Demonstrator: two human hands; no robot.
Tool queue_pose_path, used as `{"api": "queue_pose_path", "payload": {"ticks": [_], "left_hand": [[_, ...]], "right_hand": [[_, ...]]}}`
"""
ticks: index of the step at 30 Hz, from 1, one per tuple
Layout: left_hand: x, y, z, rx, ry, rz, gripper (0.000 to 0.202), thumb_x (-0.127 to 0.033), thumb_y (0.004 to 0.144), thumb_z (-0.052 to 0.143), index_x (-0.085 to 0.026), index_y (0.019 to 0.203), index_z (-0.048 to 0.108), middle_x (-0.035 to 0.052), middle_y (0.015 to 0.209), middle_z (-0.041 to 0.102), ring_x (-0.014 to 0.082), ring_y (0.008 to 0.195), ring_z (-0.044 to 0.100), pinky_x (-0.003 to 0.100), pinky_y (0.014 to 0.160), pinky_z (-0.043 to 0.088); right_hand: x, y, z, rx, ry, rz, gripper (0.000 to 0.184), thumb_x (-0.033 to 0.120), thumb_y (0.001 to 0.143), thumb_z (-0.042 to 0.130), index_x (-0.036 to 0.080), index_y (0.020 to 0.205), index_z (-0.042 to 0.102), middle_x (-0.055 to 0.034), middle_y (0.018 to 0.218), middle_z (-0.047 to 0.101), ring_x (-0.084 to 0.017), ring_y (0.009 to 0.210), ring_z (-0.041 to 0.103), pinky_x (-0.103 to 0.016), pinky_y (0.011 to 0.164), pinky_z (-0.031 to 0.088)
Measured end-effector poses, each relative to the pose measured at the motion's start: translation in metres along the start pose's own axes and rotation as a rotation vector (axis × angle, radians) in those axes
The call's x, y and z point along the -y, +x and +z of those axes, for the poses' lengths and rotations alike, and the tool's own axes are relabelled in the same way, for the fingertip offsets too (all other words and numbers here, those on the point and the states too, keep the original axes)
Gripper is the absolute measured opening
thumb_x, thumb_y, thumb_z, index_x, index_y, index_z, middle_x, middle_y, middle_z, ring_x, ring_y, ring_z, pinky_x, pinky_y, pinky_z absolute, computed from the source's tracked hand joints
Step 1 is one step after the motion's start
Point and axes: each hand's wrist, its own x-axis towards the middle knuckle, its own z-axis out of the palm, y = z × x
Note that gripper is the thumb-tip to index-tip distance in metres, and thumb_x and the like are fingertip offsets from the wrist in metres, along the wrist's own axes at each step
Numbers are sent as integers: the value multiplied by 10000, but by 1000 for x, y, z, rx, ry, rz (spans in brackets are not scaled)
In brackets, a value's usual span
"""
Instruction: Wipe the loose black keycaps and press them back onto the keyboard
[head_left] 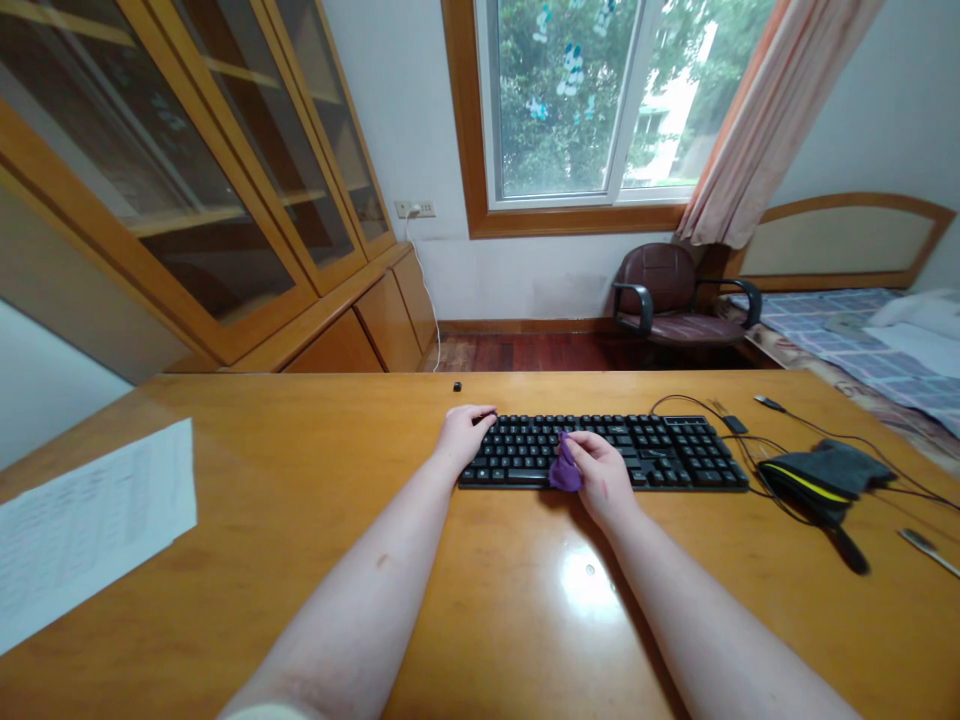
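A black keyboard (675,455) lies flat on the wooden desk in front of me. My left hand (463,437) is at its left end, fingers at the top left corner, gripping that edge. Over the middle of the keys, my right hand (600,475) pinches a crumpled purple cloth (565,470). The cloth hangs down over the front keys and covers part of the space bar row. Just beyond my left hand, a small black piece (457,386) sits near the desk's far edge; it is too small to name surely.
Right of the keyboard lie a dark grey cloth item with a yellow stripe (825,478), thin black cables (757,440) and a toothbrush-like white stick (926,548). Printed papers (97,530) rest at the left. Beyond the desk (322,480) stands an armchair (664,290).
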Motion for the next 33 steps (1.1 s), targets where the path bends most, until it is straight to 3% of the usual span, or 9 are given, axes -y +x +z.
{"api": "queue_pose_path", "payload": {"ticks": [14, 25, 33], "left_hand": [[-4, -3, -3, -10, 47, 17, 183, -326, 739, 592, -234, 849, 706, 39, 912, 694, 211, 932, 594, 362, 921, 404], [0, 3, 3, 35, -280, -274, 266, -293, 678, 642, -179, 910, 700, 79, 976, 692, 222, 954, 615, 343, 914, 421], [4, 7, 13, -16, -399, -351, 345, -173, 672, 622, -154, 1013, 663, 89, 953, 688, 200, 896, 632, 316, 867, 449]], "right_hand": [[-1, 0, 0, 10, 28, 19, 217, 351, 634, 735, 182, 739, 647, -6, 649, 616, -112, 541, 530, -254, 501, 409], [-7, 0, -1, 41, 57, 12, 188, 323, 660, 723, 182, 750, 638, 6, 642, 602, -99, 516, 513, -243, 479, 413], [-4, -2, 2, 41, 33, 12, 215, 344, 651, 722, 173, 739, 626, 4, 615, 578, -99, 493, 497, -245, 452, 420]]}}
